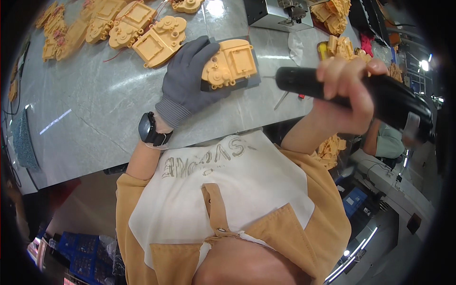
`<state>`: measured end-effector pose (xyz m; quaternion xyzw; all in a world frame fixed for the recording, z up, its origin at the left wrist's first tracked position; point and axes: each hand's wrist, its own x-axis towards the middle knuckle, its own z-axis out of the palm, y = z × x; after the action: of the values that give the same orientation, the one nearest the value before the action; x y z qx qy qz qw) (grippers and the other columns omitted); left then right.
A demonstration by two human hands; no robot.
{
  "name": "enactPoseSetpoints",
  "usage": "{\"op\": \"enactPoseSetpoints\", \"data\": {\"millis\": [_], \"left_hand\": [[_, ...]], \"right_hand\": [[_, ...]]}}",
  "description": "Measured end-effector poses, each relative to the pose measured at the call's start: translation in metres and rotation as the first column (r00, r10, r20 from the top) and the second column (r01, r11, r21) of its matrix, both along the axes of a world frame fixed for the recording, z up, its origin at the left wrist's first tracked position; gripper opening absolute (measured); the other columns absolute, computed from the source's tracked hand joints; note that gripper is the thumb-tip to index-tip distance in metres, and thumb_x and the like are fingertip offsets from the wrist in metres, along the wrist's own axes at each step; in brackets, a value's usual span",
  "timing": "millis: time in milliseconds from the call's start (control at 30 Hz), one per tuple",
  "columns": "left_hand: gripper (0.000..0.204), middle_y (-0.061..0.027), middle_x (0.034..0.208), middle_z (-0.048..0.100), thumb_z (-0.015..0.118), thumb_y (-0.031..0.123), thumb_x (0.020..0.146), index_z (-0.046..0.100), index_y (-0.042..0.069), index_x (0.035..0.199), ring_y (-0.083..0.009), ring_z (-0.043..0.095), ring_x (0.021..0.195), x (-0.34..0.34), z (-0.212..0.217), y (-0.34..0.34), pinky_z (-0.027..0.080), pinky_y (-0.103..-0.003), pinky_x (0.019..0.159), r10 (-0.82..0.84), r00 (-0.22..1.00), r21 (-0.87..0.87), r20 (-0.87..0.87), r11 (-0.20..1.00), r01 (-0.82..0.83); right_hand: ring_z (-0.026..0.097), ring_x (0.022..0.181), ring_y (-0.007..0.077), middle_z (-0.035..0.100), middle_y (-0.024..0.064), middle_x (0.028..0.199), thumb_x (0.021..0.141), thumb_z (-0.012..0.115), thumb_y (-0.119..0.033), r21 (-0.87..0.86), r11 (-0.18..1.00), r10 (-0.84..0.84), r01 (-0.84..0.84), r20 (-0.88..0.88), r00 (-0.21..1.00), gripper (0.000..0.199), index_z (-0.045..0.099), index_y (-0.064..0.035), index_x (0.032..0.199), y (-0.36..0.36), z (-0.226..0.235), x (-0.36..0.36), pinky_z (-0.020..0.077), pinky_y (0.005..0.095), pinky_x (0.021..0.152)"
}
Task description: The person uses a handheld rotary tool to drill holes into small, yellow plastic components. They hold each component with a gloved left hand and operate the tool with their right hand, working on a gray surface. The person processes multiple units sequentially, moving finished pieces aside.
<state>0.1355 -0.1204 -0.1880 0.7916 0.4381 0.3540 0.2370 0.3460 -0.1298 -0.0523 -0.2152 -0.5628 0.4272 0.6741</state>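
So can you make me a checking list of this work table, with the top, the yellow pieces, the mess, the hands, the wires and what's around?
Surface: grey marbled table top, glossy with light glare.
Job's things: yellow plastic gearbox housing lying on a dark pad; black electric screwdriver, its tip pointing toward the housing.
Clutter: more yellow housings at the far left; another pile far right; a metal box machine.
Hands: left hand, grey-gloved, presses on the housing; right hand, bare, fingers wrapped around the screwdriver.
Cables: thin red wire by the far housings.
Surroundings: blue crates below right; another person's sleeve.
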Motion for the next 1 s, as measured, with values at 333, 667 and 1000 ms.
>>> {"op": "enactPoseSetpoints", "data": {"millis": [333, 667, 1000], "left_hand": [[0.084, -0.0108, 0.125, 0.043, 0.081, 0.039, 0.056, 0.042, 0.016, 0.127, -0.0296, 0.044, 0.115, 0.001, -0.008, 0.002, 0.039, -0.041, 0.097, -0.032, 0.999, 0.037, 0.007, 0.999, 0.032], [0.084, -0.0085, 0.124, 0.045, 0.08, 0.039, 0.055, 0.043, 0.017, 0.126, -0.0285, 0.045, 0.114, 0.001, -0.008, 0.002, 0.038, -0.04, 0.097, -0.011, 1.0, 0.05, 0.018, 0.999, 0.01], [0.085, -0.0089, 0.125, 0.045, 0.081, 0.038, 0.053, 0.043, 0.016, 0.126, -0.0287, 0.045, 0.114, 0.002, -0.01, 0.002, 0.037, -0.041, 0.097, -0.025, 0.999, 0.056, 0.037, 0.998, 0.023]], "right_hand": [[0.045, 0.049, 0.0173, 0.045, 0.0091, 0.064, 0.072, 0.044, 0.0, -0.051, 0.996, 0.078, -0.073, 0.115, 0.99, 0.04, 0.039, 0.0002, 0.111, -0.008, -0.011, -0.052, 0.0412, 0.0365, 0.056], [0.045, 0.047, 0.0175, 0.046, 0.009, 0.061, 0.071, 0.046, 0.001, -0.139, 0.98, -0.093, 0.139, 0.299, 0.95, 0.038, 0.039, 0.0014, 0.108, -0.003, -0.012, -0.069, 0.0423, 0.0358, 0.054], [0.046, 0.048, 0.018, 0.046, 0.0102, 0.061, 0.071, 0.046, 0.004, -0.123, 0.992, 0.014, 0.017, 0.247, 0.969, 0.036, 0.038, 0.0013, 0.107, 0.0, -0.019, -0.065, 0.0418, 0.0362, 0.051]]}}
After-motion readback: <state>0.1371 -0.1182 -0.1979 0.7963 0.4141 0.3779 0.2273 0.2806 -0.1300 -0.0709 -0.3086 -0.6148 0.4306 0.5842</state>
